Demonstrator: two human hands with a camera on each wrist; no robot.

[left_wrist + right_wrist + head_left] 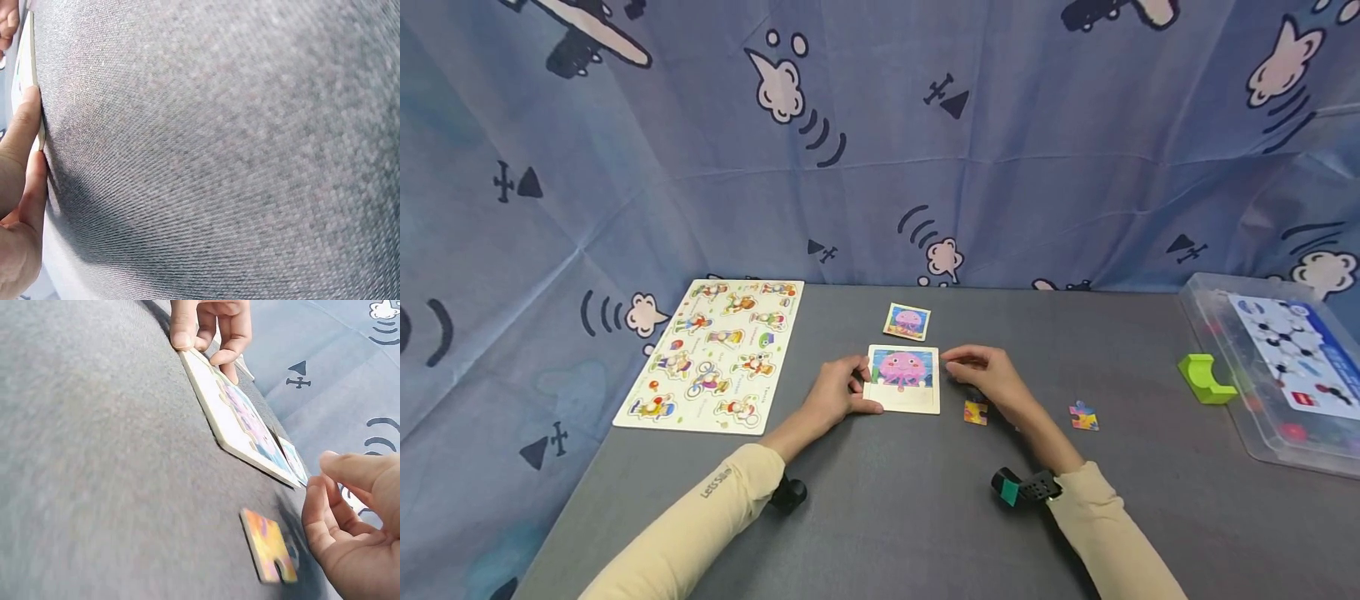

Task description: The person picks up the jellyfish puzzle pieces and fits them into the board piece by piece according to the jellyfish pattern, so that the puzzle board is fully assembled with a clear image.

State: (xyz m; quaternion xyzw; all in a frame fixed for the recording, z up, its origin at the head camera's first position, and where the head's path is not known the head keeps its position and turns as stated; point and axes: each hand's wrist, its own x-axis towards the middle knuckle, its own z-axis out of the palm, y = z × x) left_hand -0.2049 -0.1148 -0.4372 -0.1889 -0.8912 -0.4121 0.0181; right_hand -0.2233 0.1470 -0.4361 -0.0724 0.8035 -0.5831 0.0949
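A small jigsaw board (pixel 901 402) lies in the middle of the table, its pink sea creature picture filled in at the top and a bare pale strip along the bottom. My left hand (pixel 835 392) grips its left side, thumb at the lower left corner. Just off the right edge is my right hand (pixel 996 379), fingers loosely curled with nothing between them. An orange and yellow jigsaw piece (pixel 267 545) lies flat below that hand. Farther right sits a second colourful piece (pixel 1084 416). Behind the board is a small card (pixel 907 322) with a similar pink picture.
On the left lies a large white board (pixel 715 354) with clown pictures. A clear plastic case (pixel 1270 433) stands at the right, with a green curved block (pixel 1206 380) beside it. A patterned blue curtain (pixel 880 150) hangs behind the grey table.
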